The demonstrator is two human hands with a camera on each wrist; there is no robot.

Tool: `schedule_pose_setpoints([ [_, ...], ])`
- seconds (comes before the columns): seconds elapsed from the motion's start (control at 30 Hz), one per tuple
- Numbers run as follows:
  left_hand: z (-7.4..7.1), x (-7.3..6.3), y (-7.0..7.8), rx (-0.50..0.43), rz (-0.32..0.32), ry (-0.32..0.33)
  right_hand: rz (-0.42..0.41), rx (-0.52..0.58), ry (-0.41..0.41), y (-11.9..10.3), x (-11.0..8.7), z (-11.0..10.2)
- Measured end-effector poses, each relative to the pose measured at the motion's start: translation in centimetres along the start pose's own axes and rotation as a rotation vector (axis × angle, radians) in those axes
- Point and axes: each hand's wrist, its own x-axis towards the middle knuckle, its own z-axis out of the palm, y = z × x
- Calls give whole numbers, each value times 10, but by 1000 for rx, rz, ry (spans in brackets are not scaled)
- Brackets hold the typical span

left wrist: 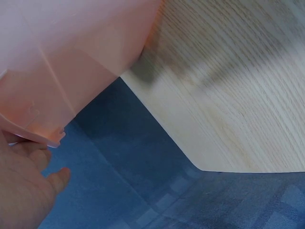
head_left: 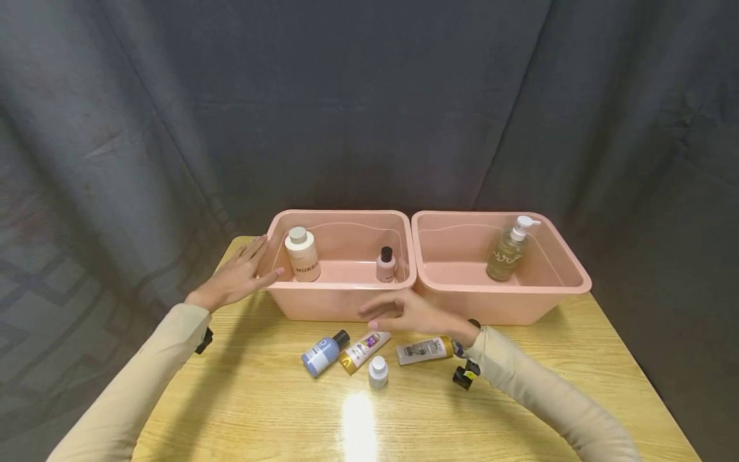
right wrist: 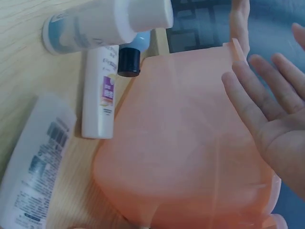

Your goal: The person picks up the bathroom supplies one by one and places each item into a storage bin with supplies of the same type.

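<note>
Dark curtain (head_left: 369, 109) behind, hanging in folds; pale wood table (head_left: 260, 410) below, one patch of glare near our edge. Two pink tubs side by side.

Our left hand (head_left: 237, 276) lies at the left tub (head_left: 323, 303), at the near part of its left rim, fingers long, thumb set apart; we cannot tell how firmly it bears there. Our right hand (head_left: 412, 312) hangs in front of that tub's near wall, fingers apart and loosely bent, nothing between them.

For the step in hand, we judge it best to keep the left palm light: pushing down on the rim could tip the tub and upset the tall bottle (head_left: 303, 256) and pink bottle (head_left: 386, 265) standing inside. The right hand does well to come down from above, thumb apart, lest it sweep neighbours aside.

Relative to the right hand: gold-ended tube (head_left: 365, 351) just below, lying slantwise beside the blue bottle (head_left: 321, 355), also on its side. White bottle (head_left: 378, 373) upright, nearer us; being small, it looks easy to knock. Barcoded tube (head_left: 424, 351) lies under the wrist, toward the right tub (head_left: 491, 311), where the pump bottle (head_left: 505, 258) leans or stands; we cannot say which.
</note>
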Motion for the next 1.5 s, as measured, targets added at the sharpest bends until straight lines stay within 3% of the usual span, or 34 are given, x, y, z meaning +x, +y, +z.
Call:
schedule_pose_setpoints([
  [0.37,0,-1,1,1,0,0,4,-44,-74,13,-5,0],
  [0.7,0,-1,0,-6,-2,3,61,-59,-135,17,-9,1],
  [1.07,1,0,-1,-16,2,8,22,-59,-206,28,-10,3],
  [1.3,1,0,-1,-19,4,8,8,-115,-252,34,-10,5],
  [1.5,1,0,-1,-19,4,-2,41,-101,-246,40,-11,11],
])
